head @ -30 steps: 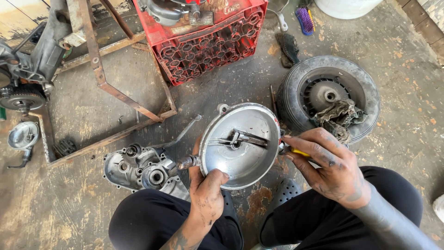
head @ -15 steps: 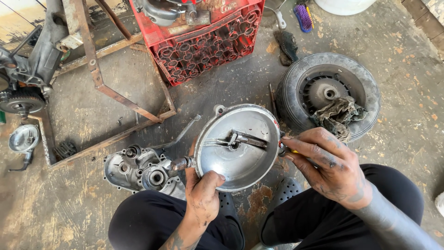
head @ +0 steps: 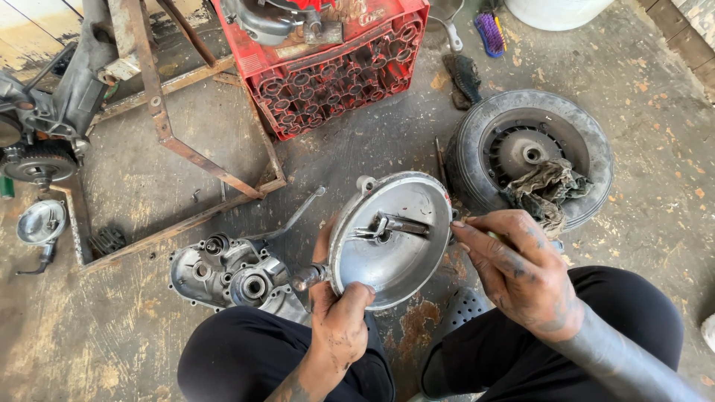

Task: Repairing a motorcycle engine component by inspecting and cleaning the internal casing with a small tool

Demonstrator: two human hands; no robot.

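While the left hand [head: 339,316] grips its rim, the round, dished silver metal engine cover [head: 391,238] tilts, right hand [head: 521,272] fingers pinching a thin tool at its edge.

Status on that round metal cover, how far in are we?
Done: the round cover is off and apart from the engine casing on the floor. In hand: left hand grips the cover's lower rim, right hand works a tool at its right edge. Left: casing lies open; wheel with rag lies loose.
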